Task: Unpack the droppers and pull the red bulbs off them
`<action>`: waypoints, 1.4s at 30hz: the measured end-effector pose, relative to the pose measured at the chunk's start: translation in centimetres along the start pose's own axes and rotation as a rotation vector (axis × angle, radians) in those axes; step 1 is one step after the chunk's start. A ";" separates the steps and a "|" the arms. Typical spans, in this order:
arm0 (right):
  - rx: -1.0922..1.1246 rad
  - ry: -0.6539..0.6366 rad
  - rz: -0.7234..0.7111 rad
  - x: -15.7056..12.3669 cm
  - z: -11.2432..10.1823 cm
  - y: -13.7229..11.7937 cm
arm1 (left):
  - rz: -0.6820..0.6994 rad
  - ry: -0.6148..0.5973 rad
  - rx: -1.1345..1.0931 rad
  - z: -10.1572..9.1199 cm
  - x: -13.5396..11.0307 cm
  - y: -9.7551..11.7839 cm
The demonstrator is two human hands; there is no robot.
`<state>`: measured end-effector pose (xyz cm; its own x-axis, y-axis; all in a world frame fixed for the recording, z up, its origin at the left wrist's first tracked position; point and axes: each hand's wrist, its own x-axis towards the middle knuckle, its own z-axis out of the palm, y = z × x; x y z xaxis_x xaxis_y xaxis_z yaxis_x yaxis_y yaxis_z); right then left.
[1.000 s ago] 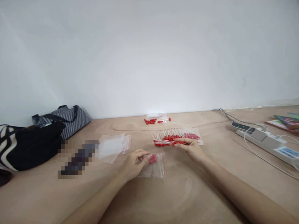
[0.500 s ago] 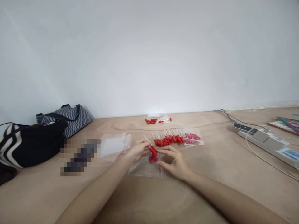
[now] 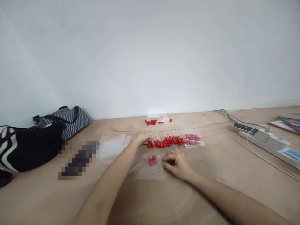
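Observation:
My left hand (image 3: 141, 137) reaches forward to the left end of a row of droppers with red bulbs (image 3: 167, 141) on the wooden table (image 3: 211, 187). Its fingers are curled over the thin stem of the leftmost dropper. Closer to me, my right hand (image 3: 176, 163) rests with its fingers pinched on the right edge of a small clear zip bag (image 3: 146, 170). That bag lies flat and has a few red bulbs (image 3: 152, 160) inside.
Empty zip bags (image 3: 113, 146) are stacked left of the row, and filled ones (image 3: 194, 137) lie at its right end. Loose red bulbs (image 3: 153, 121) sit by the wall. A striped bag (image 3: 70, 118) and black bag (image 3: 32, 148) stand left; a power strip (image 3: 266, 139) with cables right.
My left hand has carried a dropper from above the zip bag forward to the left end of the row. My right hand has settled on the bag's right edge.

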<state>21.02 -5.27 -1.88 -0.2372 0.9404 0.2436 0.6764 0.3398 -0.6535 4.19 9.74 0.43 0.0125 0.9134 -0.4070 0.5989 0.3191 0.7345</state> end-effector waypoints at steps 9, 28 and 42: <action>-0.038 -0.019 -0.047 -0.2 -0.1 -0.3 | 0.217 0.237 0.255 -0.1 -1.1 -0.5; 0.111 -0.063 -0.366 -0.1 0.6 -0.6 | 0.805 -0.077 0.412 -0.5 -13.0 -7.6; 0.076 -0.055 -0.249 -0.1 1.1 -1.3 | 0.828 -0.100 0.390 -0.4 -13.1 -7.8</action>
<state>19.42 -5.80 -1.82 -0.4287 0.8260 0.3660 0.5387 0.5590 -0.6303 -0.97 -4.58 0.30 0.6158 0.7804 0.1087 0.5951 -0.5511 0.5848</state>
